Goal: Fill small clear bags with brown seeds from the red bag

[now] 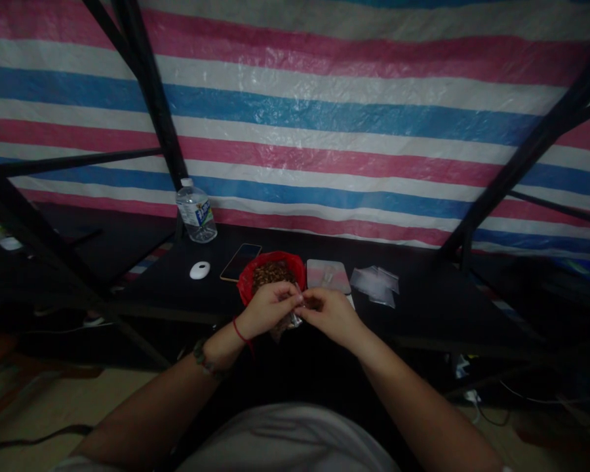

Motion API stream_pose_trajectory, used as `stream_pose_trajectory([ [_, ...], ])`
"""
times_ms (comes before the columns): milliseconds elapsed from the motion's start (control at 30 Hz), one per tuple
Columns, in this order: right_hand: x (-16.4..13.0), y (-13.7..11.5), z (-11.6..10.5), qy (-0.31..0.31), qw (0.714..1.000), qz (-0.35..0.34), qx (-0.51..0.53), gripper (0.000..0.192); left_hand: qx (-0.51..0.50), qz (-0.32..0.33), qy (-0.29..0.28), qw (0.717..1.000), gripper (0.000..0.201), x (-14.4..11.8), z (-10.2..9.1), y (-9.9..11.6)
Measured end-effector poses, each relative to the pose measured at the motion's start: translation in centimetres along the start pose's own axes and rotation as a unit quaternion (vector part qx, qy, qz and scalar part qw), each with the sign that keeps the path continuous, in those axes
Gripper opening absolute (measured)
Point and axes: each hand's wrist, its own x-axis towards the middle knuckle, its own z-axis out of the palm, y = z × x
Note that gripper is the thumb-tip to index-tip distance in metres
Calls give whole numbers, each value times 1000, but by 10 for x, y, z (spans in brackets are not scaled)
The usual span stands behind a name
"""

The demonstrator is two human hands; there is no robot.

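In the head view, two hands meet near the front edge of a black surface (417,308). The left hand (270,308) is closed, thumb against fingers, on one small clear plastic bag (295,320); the right hand (333,316) pinches the same bag from the other side, its fingertips almost meeting the left's. The bag is partly hidden by the fingers, with something brown showing below the left hand; whether that lies inside it cannot be told. Two bands circle the left wrist: one red cord bracelet (240,330) and one beaded bracelet (204,360).

Just beyond the left hand sits one red plastic bag (246,278), open at the top and holding many small brown pieces (272,270), too many and too blurred to count. One flat scale (314,272) with a pale square plate lies just to the right of it. Farther right is one group of clear plastic bags (381,286), at least three, overlapping so that the exact number is unclear.

To the left of the red bag lie one smartphone (240,261) and, near it, one rounded white device (199,270). Behind these stands one upright clear plastic bottle (196,213) with a white cap and one label. One striped tarp (324,124) in red, white and blue hangs behind the surface.
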Motion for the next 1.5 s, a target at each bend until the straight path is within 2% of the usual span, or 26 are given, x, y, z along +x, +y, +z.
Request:
stream_pose_trajectory([
  [100,2,2,-8,-20,999,-13,-25,13,41,21,-8,999,23,0,-1,0],
  [200,4,0,-14,-51,996,-58,-40,27,53,29,-23,998,22,0,-1,0],
  [300,6,1,-11,-62,993,-83,-49,30,57,14,-30,998,18,-1,1,-1],
  [367,8,3,-8,-40,993,-82,-73,30,70,-4,-21,997,14,-1,2,-2],
  [500,10,7,-3,71,982,-50,-168,25,138,-48,1,989,12,-1,-1,-1],
  [600,9,7,-3,86,975,-43,-199,25,244,-38,-17,969,15,-3,-7,6],
  [667,9,9,-2,70,983,-75,-150,20,304,-6,-27,952,16,-4,-12,11],
  [733,10,14,0,54,992,-100,-53,8,328,22,-28,944,18,-5,-18,16],
  [833,11,26,5,23,990,-48,130,47,325,48,-29,944,20,-6,-25,20],
  [867,12,30,7,5,981,-11,196,55,320,54,-25,946,19,-6,-28,20],
  [933,12,37,14,-39,943,68,323,59,308,64,-1,949,18,-5,-33,19],
  [1000,12,39,21,-62,895,130,422,54,293,63,54,953,17,-3,-38,15],
  [1067,12,38,27,-60,859,159,483,47,284,49,112,951,18,0,-42,10],
  [1133,14,35,31,-33,841,165,513,43,281,32,158,946,19,3,-46,5],
  [1233,20,31,31,43,827,175,533,41,259,30,204,944,21,9,-51,-5],
  [1333,32,30,27,121,815,192,534,42,211,43,216,952,24,12,-53,-15],
  [1400,43,33,24,160,830,185,502,42,196,41,204,958,26,14,-53,-23],
  [1500,60,40,18,209,895,140,367,36,194,25,177,965,29,16,-53,-31],
])
